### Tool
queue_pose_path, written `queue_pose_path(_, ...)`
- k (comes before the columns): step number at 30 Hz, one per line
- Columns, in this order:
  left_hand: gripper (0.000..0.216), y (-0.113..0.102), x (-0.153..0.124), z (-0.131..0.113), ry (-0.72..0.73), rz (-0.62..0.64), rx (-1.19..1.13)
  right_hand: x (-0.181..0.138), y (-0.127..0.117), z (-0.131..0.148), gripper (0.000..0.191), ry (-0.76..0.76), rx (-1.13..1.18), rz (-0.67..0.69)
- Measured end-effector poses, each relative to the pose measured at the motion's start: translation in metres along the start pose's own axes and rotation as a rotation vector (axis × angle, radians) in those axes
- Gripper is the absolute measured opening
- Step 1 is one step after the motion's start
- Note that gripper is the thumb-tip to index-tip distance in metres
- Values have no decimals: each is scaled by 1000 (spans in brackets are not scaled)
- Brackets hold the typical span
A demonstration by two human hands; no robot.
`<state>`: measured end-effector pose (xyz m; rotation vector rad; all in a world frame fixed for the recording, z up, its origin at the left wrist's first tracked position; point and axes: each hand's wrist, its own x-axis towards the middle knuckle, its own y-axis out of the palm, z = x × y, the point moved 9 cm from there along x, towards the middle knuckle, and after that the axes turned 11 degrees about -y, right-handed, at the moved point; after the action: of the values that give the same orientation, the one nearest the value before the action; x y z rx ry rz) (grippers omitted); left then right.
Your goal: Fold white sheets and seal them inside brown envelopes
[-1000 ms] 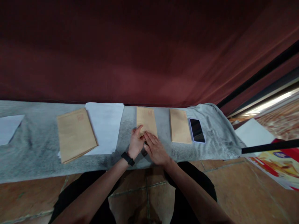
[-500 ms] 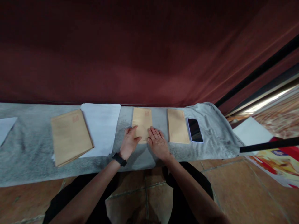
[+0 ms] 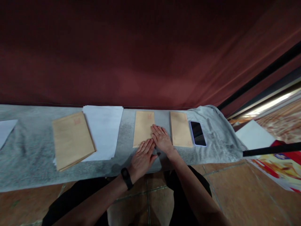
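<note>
A brown paper envelope [image 3: 143, 127] with faint red print in its upper right corner lies flat in front of me. My left hand [image 3: 143, 157], a black band on its wrist, rests palm down with its fingertips on the envelope's lower right part. On the envelope's right edge lies my right hand [image 3: 161, 138], fingers stretched out flat. The fingertips of the left hand reach close to the right hand. Just right of it is a stack of similar brown envelopes [image 3: 181, 130]. Neither hand grips anything.
Larger brown envelopes [image 3: 71, 141] overlap a pile of white paper [image 3: 105, 131] on the left. A phone [image 3: 198, 133] lies on the grey cloth [image 3: 218, 138] at right. Another white sheet [image 3: 7, 127] is at far left. Behind hangs a dark red curtain [image 3: 141, 62].
My left hand has moved from the envelope's left side down and right to its lower right, fingers now flat. The right hand has shifted slightly up along the right edge.
</note>
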<state>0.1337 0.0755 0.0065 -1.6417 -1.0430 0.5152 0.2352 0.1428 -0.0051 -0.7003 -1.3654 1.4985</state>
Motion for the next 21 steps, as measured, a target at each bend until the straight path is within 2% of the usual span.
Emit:
queue_pose_path(7,73,3,-2,0,25,26,39,12,5,-11,54,28,-23,20)
queue_pose_path(15,63,-3,-10,-1,41,29,18,60,7,-29,58,54,-75,15)
queue_pose_path(21,70,-6,-14,0,45,-10,22,62,10,-29,61,18,-91,17)
